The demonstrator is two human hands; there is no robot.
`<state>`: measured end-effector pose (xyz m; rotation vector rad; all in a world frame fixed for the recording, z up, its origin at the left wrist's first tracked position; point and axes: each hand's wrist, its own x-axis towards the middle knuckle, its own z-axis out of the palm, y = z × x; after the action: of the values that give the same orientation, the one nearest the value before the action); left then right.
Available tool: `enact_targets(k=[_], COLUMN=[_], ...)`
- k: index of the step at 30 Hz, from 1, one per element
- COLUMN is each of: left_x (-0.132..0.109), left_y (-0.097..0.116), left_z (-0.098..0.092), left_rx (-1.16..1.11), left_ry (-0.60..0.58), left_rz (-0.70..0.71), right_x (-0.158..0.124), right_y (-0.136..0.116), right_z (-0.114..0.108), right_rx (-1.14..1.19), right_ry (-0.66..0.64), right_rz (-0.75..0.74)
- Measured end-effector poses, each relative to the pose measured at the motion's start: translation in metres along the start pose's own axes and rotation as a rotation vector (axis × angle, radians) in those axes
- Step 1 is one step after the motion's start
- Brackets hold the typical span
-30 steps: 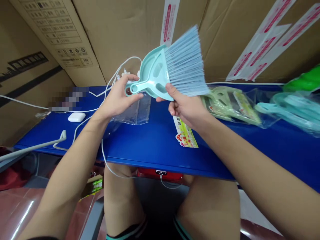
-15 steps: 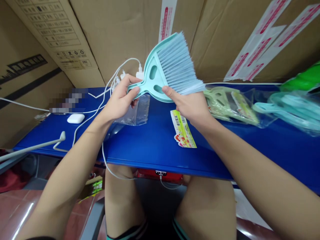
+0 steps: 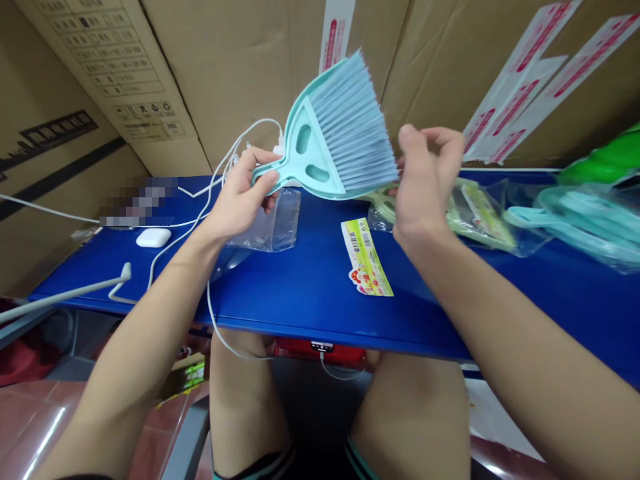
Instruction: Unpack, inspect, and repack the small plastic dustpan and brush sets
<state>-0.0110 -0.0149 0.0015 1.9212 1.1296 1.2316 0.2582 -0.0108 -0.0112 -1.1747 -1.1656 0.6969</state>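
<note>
My left hand (image 3: pixel 239 197) grips the handle of a small light-blue hand brush (image 3: pixel 335 133) nested in a matching dustpan, held above the blue table (image 3: pixel 300 287) with the bristles pointing up and right. My right hand (image 3: pixel 425 180) is just right of the bristles, off the brush, its fingers curled loosely with nothing in them. A clear plastic bag (image 3: pixel 273 223) lies under my left hand. A printed paper label (image 3: pixel 365 257) lies on the table between my hands.
Bagged green and teal brush sets (image 3: pixel 480 213) lie at the right. White earbuds case (image 3: pixel 153 237) and white cables (image 3: pixel 200 207) sit at the left. Cardboard boxes (image 3: pixel 240 60) wall the back. My knees are under the table edge.
My right hand has let go of the brush and lifted to the right of the bristles. My left hand has kept the handle and tilted the brush a little.
</note>
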Motion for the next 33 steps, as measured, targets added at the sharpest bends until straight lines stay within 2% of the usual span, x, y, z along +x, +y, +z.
enact_targets(k=[2, 3, 9, 12, 15, 20, 23, 28, 33], left_x=[-0.001, -0.002, -0.005, -0.004, -0.003, -0.003, -0.002, -0.001, 0.003], left_y=[0.003, 0.005, 0.016, 0.018, 0.018, 0.015, 0.016, 0.018, 0.013], left_z=[0.000, 0.000, -0.001, -0.004, -0.007, -0.008, -0.006, -0.002, 0.001], left_rx=[-0.001, -0.001, -0.073, -0.120, -0.147, -0.142, -0.146, -0.150, -0.101], left_ry=[0.017, 0.020, -0.047, -0.031, -0.030, -0.072, -0.097, -0.012, 0.093], left_rz=[-0.011, -0.016, -0.028, -0.041, -0.053, -0.059, -0.151, -0.416, -0.471], right_x=[-0.005, -0.007, -0.011, -0.012, -0.015, -0.019, -0.019, -0.017, -0.014], right_y=[-0.010, -0.014, -0.015, -0.016, -0.023, -0.025, -0.023, -0.023, -0.017], right_z=[0.004, 0.006, 0.000, -0.005, -0.004, 0.002, 0.003, 0.002, 0.002], right_rx=[0.100, 0.137, 0.241, 0.241, 0.289, 0.276, 0.253, 0.230, 0.223], right_ry=[0.041, 0.003, -0.430, -0.549, -0.604, -0.574, -0.493, -0.421, -0.356], right_rz=[0.085, 0.113, 0.233, 0.248, 0.275, 0.300, 0.281, 0.293, 0.262])
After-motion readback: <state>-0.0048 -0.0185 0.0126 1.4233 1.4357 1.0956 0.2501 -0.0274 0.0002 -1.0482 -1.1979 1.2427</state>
